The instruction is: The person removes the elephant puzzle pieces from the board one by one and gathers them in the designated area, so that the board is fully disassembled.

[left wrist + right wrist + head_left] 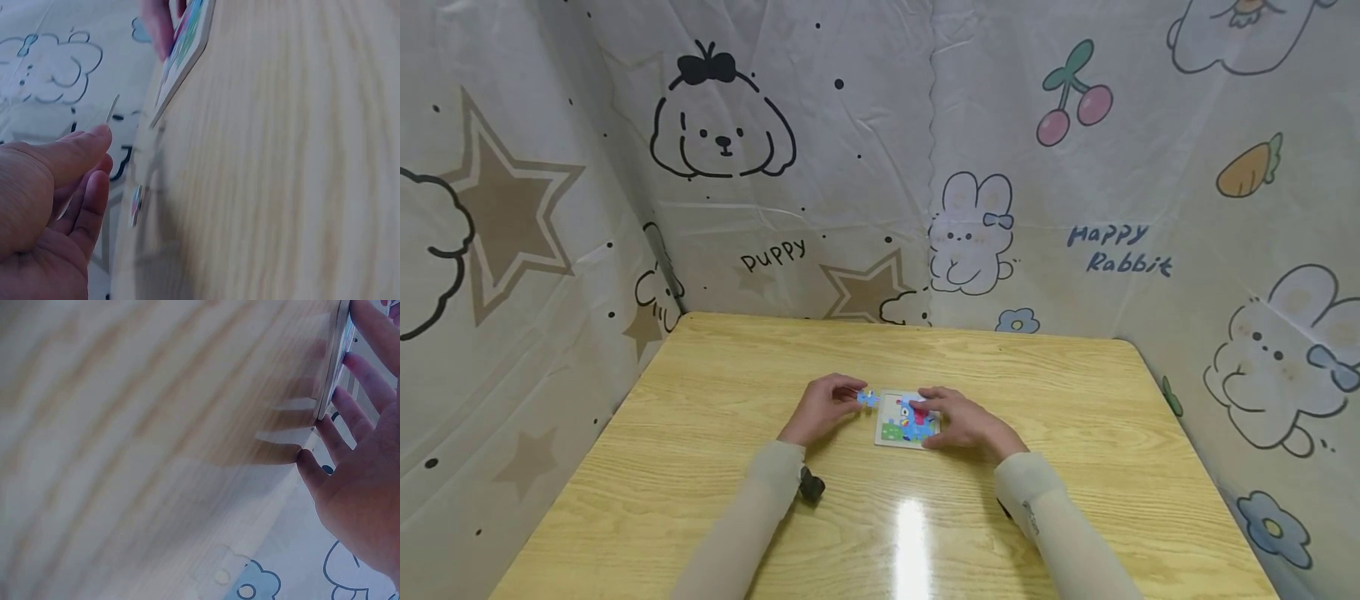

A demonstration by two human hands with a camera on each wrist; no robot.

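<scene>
A small square jigsaw puzzle board (888,443) with a pale frame lies on the table, its picture blue, green and red. My left hand (829,406) is just left of it and pinches a blue puzzle piece (868,400) between thumb and fingers. In the left wrist view that puzzle piece (113,108) shows edge-on above the thumb tip. My right hand (964,423) rests on the board's right side with fingers spread, covering part of the picture. From the right wrist, the fingers (353,414) reach along the board's edge.
Another small puzzle piece (136,205) lies on the table near the left hand in the left wrist view. The wooden table (737,350) ends at a printed cloth curtain (865,167) behind and at both sides. A black object (811,485) sits at the left cuff.
</scene>
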